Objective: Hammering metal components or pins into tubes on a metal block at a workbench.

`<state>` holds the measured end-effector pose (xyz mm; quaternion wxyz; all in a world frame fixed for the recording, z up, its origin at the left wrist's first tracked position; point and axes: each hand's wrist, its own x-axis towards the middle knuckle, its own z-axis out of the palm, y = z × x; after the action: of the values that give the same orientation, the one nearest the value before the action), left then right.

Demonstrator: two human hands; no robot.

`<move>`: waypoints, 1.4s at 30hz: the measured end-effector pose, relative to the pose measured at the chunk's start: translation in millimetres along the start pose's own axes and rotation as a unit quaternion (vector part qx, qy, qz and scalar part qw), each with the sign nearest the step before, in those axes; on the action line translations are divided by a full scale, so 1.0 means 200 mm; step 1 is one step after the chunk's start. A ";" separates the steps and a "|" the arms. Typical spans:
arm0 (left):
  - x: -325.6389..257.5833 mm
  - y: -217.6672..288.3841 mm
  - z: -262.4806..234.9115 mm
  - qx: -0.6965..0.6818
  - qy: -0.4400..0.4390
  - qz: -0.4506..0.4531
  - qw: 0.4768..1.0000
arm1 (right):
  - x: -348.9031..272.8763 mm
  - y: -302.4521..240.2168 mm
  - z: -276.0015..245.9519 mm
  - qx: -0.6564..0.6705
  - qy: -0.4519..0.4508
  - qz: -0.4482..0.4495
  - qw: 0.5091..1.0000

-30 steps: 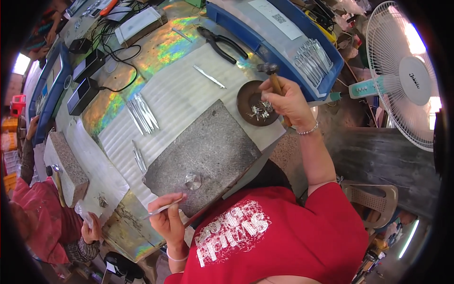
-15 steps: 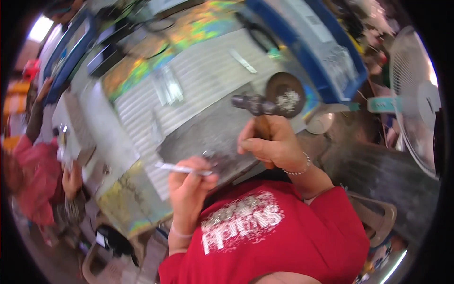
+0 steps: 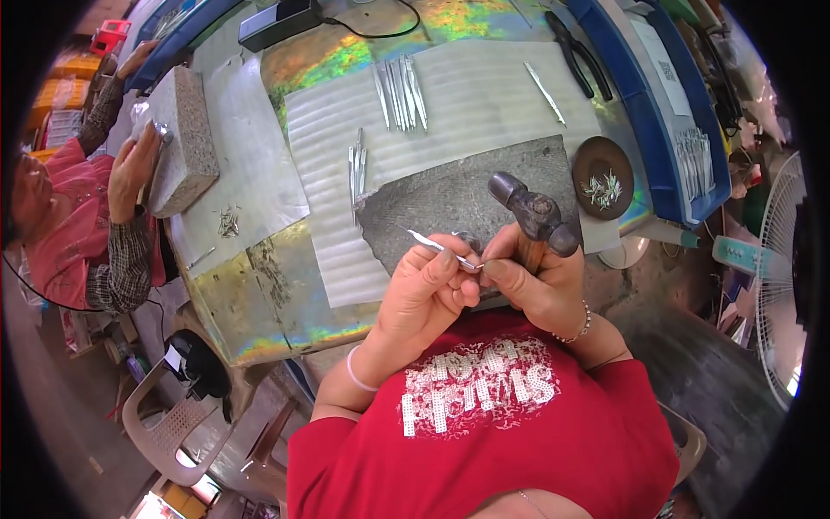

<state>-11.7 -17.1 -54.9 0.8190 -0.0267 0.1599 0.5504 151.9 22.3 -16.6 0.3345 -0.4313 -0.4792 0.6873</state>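
Observation:
A slim silver metal tool with a thin pointed tip (image 3: 432, 242) is pinched between the thumb and fingers of my left hand (image 3: 421, 294). My right hand (image 3: 545, 290) grips a ball-peen hammer (image 3: 536, 212) by its handle, the dark head standing above the fist. Thumb and fingertip of that same hand meet the near end of the silver tool. Both hands are over the near edge of a grey stone slab (image 3: 467, 186). On the slab's right corner stands a round brown dish (image 3: 603, 156) of small silver slivers.
White foam sheet (image 3: 320, 138) carries several similar silver tools (image 3: 402, 93). Black-handled pliers (image 3: 575, 56) lie beside a blue bin (image 3: 640, 95). At the left, a co-worker's hand (image 3: 134, 169) is by a stone block (image 3: 186, 138). A fan (image 3: 782, 268) stands at right.
My hands have come together, so the right fingertips now touch the silver tool's end. The hammer has turned in my grip. The whole view has shifted and become sharper.

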 end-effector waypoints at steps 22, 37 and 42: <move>-0.11 0.14 -0.02 0.115 0.031 0.120 0.986 | 0.06 0.00 -0.05 -0.395 -0.013 -0.153 0.906; -0.04 0.09 0.00 0.504 0.035 0.167 0.846 | 0.00 0.06 -0.15 -0.042 -0.030 0.000 0.999; -0.02 0.09 -0.01 0.605 0.024 0.185 0.774 | -0.03 0.10 -0.18 -0.047 -0.048 -0.025 0.997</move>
<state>-30.2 -14.5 -53.6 0.5447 0.4911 0.4811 0.4802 185.6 23.7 -40.4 0.3079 -0.4010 -0.5370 0.6753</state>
